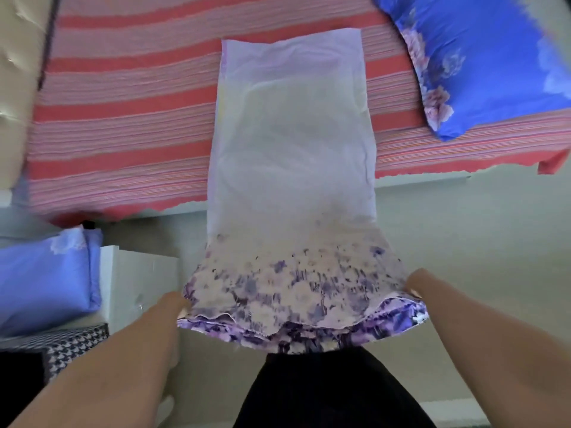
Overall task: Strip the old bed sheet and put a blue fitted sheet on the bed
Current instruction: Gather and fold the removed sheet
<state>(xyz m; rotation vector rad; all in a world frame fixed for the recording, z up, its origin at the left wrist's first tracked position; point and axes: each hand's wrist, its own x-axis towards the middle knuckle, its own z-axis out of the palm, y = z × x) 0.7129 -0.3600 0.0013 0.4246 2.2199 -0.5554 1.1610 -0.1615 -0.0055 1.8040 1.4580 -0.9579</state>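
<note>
A pale lilac cloth with a purple flower print at its near end (290,143) lies folded into a long strip from the bed toward me. My left hand (173,307) pinches its near left corner. My right hand (417,285) pinches its near right corner, and the near edge hangs lifted between them. The far part rests on the bed's red and pink striped cover (123,118).
A bright blue flowered pillow (482,63) lies at the bed's far right. A light blue pillow (46,276) sits on a white stand at my left, beside a black and white houndstooth surface (77,341). A padded headboard (15,88) stands at left.
</note>
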